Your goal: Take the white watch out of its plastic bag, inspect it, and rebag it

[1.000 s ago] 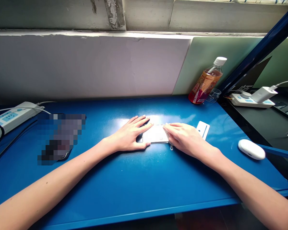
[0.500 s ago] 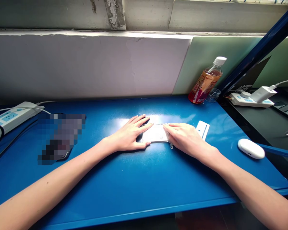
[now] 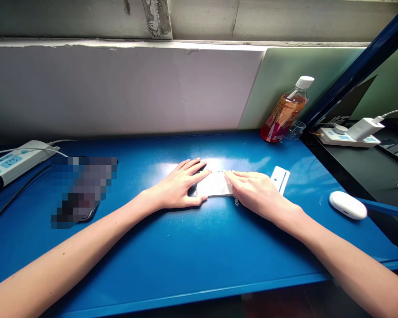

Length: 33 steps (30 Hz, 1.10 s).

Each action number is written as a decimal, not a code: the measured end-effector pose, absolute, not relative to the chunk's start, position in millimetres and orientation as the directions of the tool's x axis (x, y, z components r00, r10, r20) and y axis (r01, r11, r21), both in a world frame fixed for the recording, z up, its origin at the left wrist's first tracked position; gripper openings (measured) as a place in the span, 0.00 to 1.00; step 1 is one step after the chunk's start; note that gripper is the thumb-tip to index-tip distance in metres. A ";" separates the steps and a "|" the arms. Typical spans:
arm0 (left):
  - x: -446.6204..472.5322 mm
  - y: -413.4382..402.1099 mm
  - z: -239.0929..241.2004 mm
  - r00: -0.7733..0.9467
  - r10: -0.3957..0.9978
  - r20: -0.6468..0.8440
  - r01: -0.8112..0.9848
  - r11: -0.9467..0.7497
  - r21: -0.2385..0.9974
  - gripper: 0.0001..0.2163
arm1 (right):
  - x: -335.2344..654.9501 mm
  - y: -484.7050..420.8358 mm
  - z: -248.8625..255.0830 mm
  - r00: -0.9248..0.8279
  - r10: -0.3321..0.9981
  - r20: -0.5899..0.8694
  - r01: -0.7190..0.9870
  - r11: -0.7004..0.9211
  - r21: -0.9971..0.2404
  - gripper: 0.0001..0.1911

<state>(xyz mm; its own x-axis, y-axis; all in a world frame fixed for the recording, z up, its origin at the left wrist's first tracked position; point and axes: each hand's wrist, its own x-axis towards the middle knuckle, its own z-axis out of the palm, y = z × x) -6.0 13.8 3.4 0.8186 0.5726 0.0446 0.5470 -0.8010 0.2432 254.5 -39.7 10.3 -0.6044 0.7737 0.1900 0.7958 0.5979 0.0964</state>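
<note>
A flat white card (image 3: 215, 184), with small dark print near its lower right, lies on the blue desk (image 3: 199, 247). Glare washes out much of its face. My left hand (image 3: 182, 185) rests flat at the card's left end, fingers spread, thumb and index tip touching its near and far edges. At the right end, my right hand (image 3: 255, 187) is closed, its fingertips pinching the card. A short ball chain (image 3: 236, 201) pokes out under that hand; where it attaches is hidden. Partly behind my right hand lies a second white card (image 3: 281, 179) with a dark stripe.
A bottle of reddish drink (image 3: 285, 110) stands at the back right beside a clear plastic piece (image 3: 295, 131). A white oval case (image 3: 347, 205) sits near the right edge. On the left are a pixelated phone-like object (image 3: 89, 185), a power strip (image 3: 15, 161) and cables.
Both hands keep nearly the same place on the white card. The whole view has shifted very slightly.
</note>
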 end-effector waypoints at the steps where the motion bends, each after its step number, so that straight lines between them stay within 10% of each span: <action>1: -6.1 14.0 3.1 0.820 0.570 0.047 0.544 -0.803 0.245 0.36 | 253.4 -40.3 9.6 -0.600 0.777 0.188 0.799 0.592 0.106 0.13; 33: -4.3 13.4 2.9 0.819 0.568 0.078 0.533 -0.805 0.260 0.35 | 274.0 -28.8 1.2 -0.439 0.790 0.428 0.783 0.570 -0.249 0.10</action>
<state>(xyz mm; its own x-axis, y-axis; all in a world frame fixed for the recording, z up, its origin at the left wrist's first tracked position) -4.3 13.4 2.9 0.8194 0.5680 0.0775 0.5334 -0.8050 0.2597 274.0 -28.8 1.2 -0.4388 0.7900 0.4282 0.7833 0.5698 -0.2486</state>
